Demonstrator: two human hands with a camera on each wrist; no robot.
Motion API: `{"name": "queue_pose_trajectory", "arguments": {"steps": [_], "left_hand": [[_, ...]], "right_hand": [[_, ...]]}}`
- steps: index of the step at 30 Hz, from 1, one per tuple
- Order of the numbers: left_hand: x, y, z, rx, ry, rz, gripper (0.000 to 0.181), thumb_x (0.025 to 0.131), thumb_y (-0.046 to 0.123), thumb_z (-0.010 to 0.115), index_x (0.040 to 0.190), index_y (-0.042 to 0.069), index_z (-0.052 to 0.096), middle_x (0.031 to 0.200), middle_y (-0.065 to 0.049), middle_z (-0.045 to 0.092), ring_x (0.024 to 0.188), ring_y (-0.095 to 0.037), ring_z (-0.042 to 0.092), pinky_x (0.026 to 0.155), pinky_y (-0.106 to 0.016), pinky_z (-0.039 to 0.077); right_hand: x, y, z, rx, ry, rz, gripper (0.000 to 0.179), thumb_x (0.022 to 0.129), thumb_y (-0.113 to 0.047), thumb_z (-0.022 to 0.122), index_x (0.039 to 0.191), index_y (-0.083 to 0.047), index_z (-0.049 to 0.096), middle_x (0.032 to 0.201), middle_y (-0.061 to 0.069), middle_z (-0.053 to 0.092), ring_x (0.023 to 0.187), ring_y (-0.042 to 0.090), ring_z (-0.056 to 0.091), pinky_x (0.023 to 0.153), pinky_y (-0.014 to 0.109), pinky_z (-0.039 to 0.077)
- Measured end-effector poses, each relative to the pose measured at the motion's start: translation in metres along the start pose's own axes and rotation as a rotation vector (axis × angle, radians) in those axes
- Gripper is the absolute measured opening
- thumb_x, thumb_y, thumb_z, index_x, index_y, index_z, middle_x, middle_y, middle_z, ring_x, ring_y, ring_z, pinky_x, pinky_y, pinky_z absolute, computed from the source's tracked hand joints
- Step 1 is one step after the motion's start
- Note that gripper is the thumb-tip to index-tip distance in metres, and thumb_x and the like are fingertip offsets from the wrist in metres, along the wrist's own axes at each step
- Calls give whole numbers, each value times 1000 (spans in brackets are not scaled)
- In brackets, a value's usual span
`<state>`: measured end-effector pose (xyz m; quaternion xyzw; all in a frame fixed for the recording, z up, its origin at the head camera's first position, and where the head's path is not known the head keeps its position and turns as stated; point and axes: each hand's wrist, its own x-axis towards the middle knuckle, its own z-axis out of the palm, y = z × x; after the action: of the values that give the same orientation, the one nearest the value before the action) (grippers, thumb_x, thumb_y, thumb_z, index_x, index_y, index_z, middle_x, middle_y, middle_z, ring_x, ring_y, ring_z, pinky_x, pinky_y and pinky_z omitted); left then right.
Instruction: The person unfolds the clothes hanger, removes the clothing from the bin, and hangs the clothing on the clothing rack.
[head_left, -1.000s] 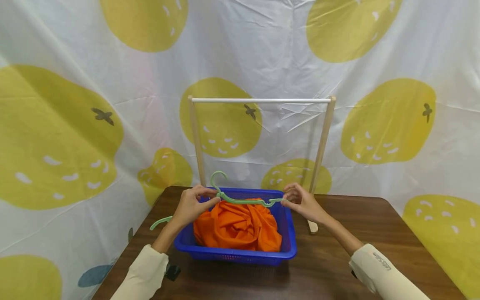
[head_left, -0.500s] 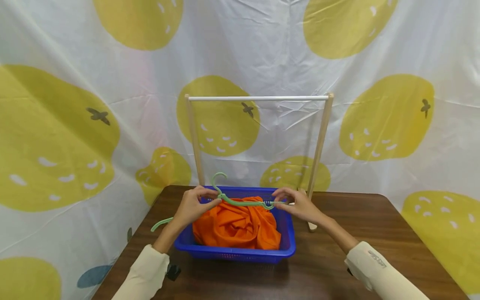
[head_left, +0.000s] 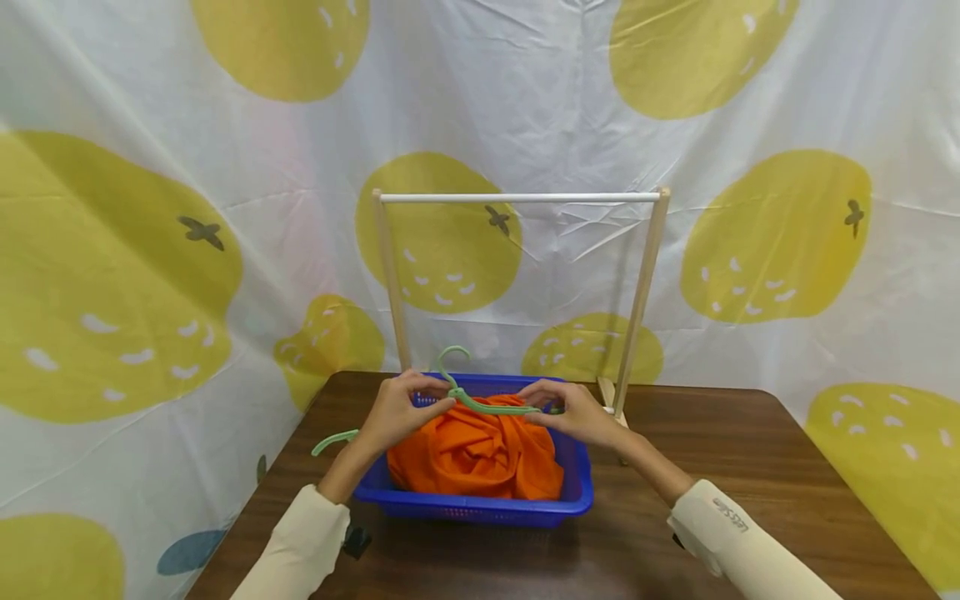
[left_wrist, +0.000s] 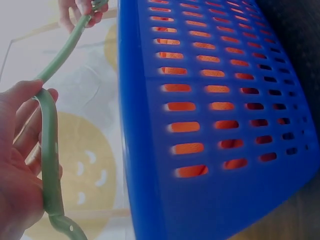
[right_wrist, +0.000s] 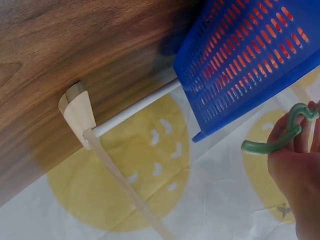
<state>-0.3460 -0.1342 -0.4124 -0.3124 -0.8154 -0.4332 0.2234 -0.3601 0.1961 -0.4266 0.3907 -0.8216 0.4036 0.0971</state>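
A green clothes hanger (head_left: 491, 407) is held up over the blue basket (head_left: 480, 505), its hook pointing upward. Thumb and fingers of my left hand (head_left: 405, 408) pinch it close below the hook. Farther along its right arm, my right hand (head_left: 573, 410) grips it between thumb and fingers. The left wrist view shows the hanger (left_wrist: 49, 145) running past the left palm (left_wrist: 20, 165) alongside the basket wall. In the right wrist view the notched end of the hanger (right_wrist: 270, 147) sticks out beyond the right fingers. Bunched orange cloth (head_left: 480, 458) fills the basket beneath both hands.
Behind the basket stands a rack with a white rod (head_left: 517, 198) and wooden posts (head_left: 642, 300). The basket sits on a brown wooden table (head_left: 712, 467). A curtain (head_left: 585, 100) with yellow fruit prints hangs around the back and sides.
My right hand has slid leftward along the hanger, closer to the left hand. The left hand and the hook have shifted slightly right.
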Motion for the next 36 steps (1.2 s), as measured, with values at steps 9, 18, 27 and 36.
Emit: {"name": "queue_pose_trajectory", "arguments": {"steps": [9, 18, 27, 36], "left_hand": [[-6, -2, -6, 75, -45, 47, 19, 84, 17, 89, 101, 12, 83, 87, 4, 78, 86, -20, 66, 74, -43, 56], [-24, -16, -24, 163, -57, -5, 18, 85, 23, 89, 100, 16, 84, 86, 5, 70, 78, -15, 61, 67, -29, 50], [-25, -18, -18, 155, -74, -15, 14, 86, 20, 88, 99, 17, 84, 86, 8, 69, 78, -10, 56, 66, -32, 48], [-20, -17, -6, 166, -66, -16, 13, 86, 21, 88, 98, 19, 84, 84, 9, 69, 76, -11, 53, 70, -33, 44]], "right_hand": [[-5, 1, -3, 68, 18, 13, 30, 93, -10, 79, 122, -13, 72, 104, 2, 78, 92, 18, 74, 75, 31, 58], [-13, 7, -24, 48, 64, 89, 32, 91, -12, 81, 122, -11, 72, 105, 2, 78, 95, 19, 74, 76, 29, 55], [-4, 8, -19, -6, 53, 10, 35, 92, -7, 80, 126, -10, 72, 103, 4, 77, 90, 22, 72, 71, 33, 55], [24, -6, -2, 32, -17, 15, 35, 96, -16, 76, 131, -10, 70, 105, 1, 76, 91, 17, 71, 74, 33, 57]]}}
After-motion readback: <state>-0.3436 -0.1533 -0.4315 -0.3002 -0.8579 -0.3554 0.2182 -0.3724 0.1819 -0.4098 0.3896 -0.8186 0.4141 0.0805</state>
